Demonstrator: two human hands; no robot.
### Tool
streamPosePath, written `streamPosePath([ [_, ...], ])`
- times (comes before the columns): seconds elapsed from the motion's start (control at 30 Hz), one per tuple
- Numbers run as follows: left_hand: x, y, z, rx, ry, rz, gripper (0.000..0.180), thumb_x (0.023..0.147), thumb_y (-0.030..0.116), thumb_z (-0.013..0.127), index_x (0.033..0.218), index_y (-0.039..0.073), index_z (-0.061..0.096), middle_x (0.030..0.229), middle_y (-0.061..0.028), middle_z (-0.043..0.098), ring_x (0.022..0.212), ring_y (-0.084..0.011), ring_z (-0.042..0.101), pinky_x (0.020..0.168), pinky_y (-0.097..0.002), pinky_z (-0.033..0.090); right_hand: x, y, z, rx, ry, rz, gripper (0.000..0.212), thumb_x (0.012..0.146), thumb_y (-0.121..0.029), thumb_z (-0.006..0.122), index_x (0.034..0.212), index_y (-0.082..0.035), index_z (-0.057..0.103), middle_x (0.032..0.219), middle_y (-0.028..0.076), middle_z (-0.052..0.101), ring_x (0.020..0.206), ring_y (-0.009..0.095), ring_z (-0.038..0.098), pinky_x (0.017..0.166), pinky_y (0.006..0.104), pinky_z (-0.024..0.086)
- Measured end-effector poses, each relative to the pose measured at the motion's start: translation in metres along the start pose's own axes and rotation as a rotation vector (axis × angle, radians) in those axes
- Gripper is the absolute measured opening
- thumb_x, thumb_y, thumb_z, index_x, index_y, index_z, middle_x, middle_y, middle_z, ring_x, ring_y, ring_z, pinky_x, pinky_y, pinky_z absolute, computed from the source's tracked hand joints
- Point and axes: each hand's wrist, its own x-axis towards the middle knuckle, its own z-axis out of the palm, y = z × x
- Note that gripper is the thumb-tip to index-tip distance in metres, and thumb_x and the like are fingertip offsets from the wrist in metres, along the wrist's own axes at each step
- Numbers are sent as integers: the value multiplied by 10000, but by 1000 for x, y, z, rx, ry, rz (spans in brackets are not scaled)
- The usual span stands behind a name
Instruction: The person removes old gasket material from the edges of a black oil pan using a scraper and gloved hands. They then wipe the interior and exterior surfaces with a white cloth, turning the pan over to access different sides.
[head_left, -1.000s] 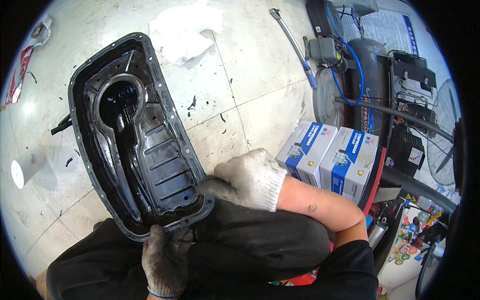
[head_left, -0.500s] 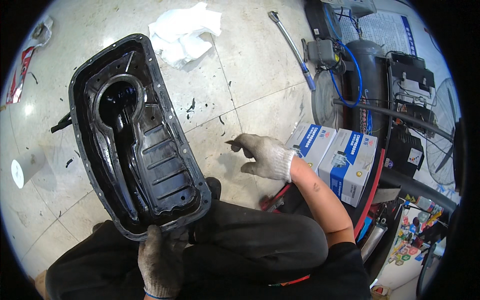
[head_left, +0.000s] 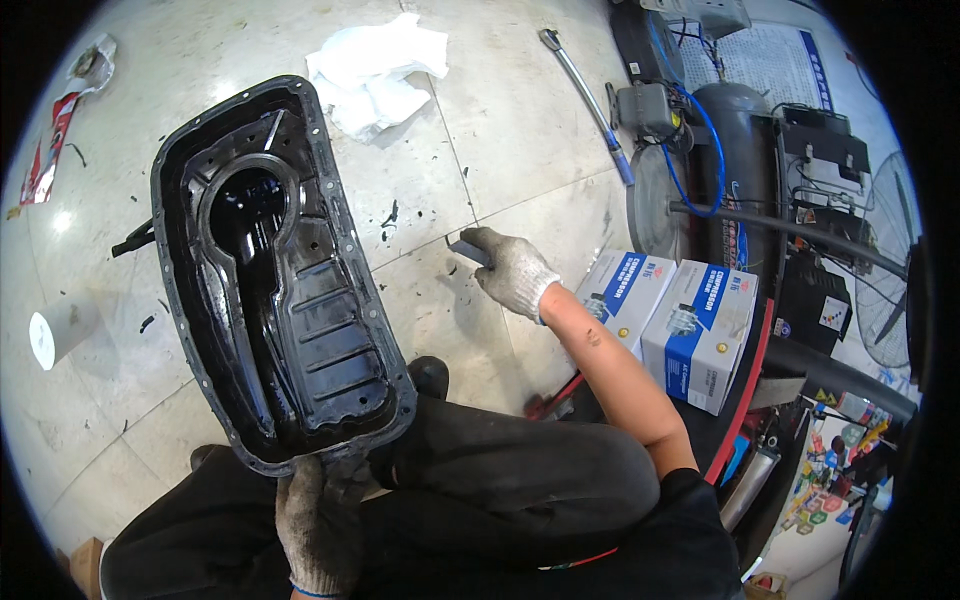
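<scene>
A black, oily engine oil pan (head_left: 333,330) rests tilted across my lap, its hollow inside facing up and a bolt-holed flange running all round. At its near edge is my gloved left hand (head_left: 318,520), closed on the rim; part of its fingers is hidden beneath the pan. My gloved right hand (head_left: 515,268) is held out over the floor to the right of the pan, apart from it. Pinched between its thumb and fingers is a small flat grey blade (head_left: 470,251), with a dark thin scrap at its tip.
Dark scraps (head_left: 391,215) litter the tiled floor. Crumpled white paper (head_left: 375,80) lies beyond the pan, a torque wrench (head_left: 588,108) farther right. A white cylinder (head_left: 57,336) is at left. Two boxes (head_left: 697,335) stand by my right arm, near an air compressor (head_left: 735,150).
My right hand has moved a little left and farther out, and the blade in it now shows more clearly. My left hand keeps its hold on the oil pan.
</scene>
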Motion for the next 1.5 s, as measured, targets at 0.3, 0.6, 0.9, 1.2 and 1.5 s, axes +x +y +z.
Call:
streamPosePath([
  [0.3, 12, -12, -32, 297, -100, 125, 360, 989, 77, 659, 1325, 28, 540, 1254, -129, 663, 1131, -300, 683, 994, -480, 569, 2, -42, -13, 144, -14, 83, 389, 1051, -397, 627, 1197, -51, 727, 943, 228, 743, 931, 382, 731, 857, 449, 572],
  [0.6, 16, -10, -25, 232, -27, 167, 340, 1012, 97, 681, 1338, 57, 597, 1210, -122, 695, 1063, -288, 713, 888, -417, 607, 20, -108, -49, 322, 56, -282, 341, 1097, -315, 553, 1187, -49, 745, 887, 159, 758, 788, 299, 743, 783, 409, 596],
  [0.9, 30, -11, -40, 45, 35, 52, 376, 1052, 139, 626, 1410, 84, 526, 1231, -120, 679, 1090, -299, 720, 917, -434, 637, 83, -160, -75, -73, -44, -220, 580, 1070, -553, 500, 997, -49, 778, 861, 218, 745, 879, 370, 751, 862, 490, 587],
  [1.2, 31, -12, -36, 16, 64, 68, 400, 1045, 119, 626, 1424, 90, 503, 1244, -143, 672, 1044, -295, 727, 867, -423, 647, 59, -174, -61, -129, -205, -209, 591, 1038, -624, 546, 1011, -101, 820, 758, 133, 750, 780, 298, 773, 784, 419, 609],
  [1.5, 34, -14, -41, 86, 81, 79, 388, 1041, 122, 638, 1408, 103, 511, 1132, -116, 692, 901, -253, 724, 747, -369, 634, 18, -145, -31, -107, -112, -312, 553, 995, -627, 623, 825, -120, 759, 644, 131, 678, 661, 324, 727, 694, 427, 591],
])
